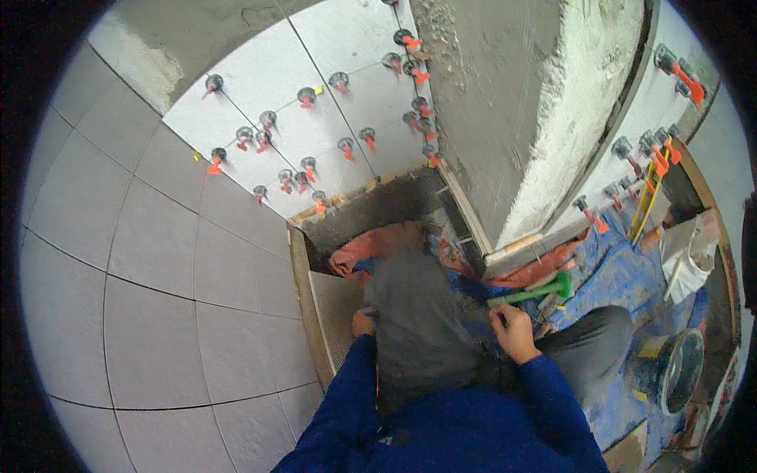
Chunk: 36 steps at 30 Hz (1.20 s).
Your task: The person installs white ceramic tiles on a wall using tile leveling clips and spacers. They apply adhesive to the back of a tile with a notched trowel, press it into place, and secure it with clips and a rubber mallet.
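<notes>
My left hand (363, 322) is beside my bent left knee, with most of its fingers hidden. Next to it, a beige tile (335, 306) with a ribbed back stands on edge near the left wall; whether the hand grips it, I cannot tell. On the other side of the knee, my right hand (514, 334) has its fingers curled together, and anything between them is too small or hidden to name. Just above those fingers lies a green hammer-like tool (538, 292), its handle end close to my fingertips.
Grey tiles (150, 331) cover the left wall. White tiles (268, 55) ahead carry several orange-and-black levelling clips (306, 98). A bare cement column (493, 102) juts out right of centre. At right are a bucket (680, 370), a white bag (690, 256), a yellow folding rule (648, 193) and blue sheeting (607, 276).
</notes>
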Motion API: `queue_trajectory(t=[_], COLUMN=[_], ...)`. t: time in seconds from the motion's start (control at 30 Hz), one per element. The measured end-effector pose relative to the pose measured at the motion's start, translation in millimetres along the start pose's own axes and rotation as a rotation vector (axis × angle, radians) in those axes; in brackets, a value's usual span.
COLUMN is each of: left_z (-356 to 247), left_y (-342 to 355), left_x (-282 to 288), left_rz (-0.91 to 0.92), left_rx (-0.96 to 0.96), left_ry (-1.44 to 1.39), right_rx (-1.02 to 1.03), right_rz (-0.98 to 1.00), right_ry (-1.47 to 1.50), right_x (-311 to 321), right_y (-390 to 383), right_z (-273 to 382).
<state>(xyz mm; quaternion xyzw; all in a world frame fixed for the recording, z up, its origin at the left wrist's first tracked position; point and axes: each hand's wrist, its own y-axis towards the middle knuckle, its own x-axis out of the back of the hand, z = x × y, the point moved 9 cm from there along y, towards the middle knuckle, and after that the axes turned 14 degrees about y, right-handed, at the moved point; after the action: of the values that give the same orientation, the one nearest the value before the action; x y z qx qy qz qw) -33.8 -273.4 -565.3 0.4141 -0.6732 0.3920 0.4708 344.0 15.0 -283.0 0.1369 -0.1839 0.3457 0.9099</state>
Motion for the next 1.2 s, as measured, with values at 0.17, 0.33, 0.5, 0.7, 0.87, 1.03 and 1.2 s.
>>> queue_trajectory(t=[0.17, 0.33, 0.5, 0.7, 0.87, 1.03, 1.2], left_z=[-116, -250, -294, -326, -335, -302, -262], left_y=[14, -10, -70, -88, -60, -126, -272], left_x=[230, 509, 601, 468, 356, 426, 580], left_rz=[-0.373, -0.895, -1.117, -0.798, -0.320, -0.566, -0.554], left_rx=[-0.116, -0.402, -0.625, -0.606, -0.400, -0.478, -1.430], left_ry=[-0.395, -0.536, -0.988, -1.007, -1.059, -1.262, -2.052], right_rx=[-0.097, -0.004, 0.075, 0.042, 0.280, 0.094, -0.153], right_rz=[0.016, 0.029, -0.020, 0.058, -0.026, -0.074, -0.102], right_ry=[-0.020, 0.008, 0.055, 0.347, 0.366, 0.373, 0.414], right_x=[5, -9, -16, -1, 28, 31, 23], right_y=[-3, 10, 15, 28, 41, 13, -20], right_z=[-13, -24, -10, 75, 145, 94, 17])
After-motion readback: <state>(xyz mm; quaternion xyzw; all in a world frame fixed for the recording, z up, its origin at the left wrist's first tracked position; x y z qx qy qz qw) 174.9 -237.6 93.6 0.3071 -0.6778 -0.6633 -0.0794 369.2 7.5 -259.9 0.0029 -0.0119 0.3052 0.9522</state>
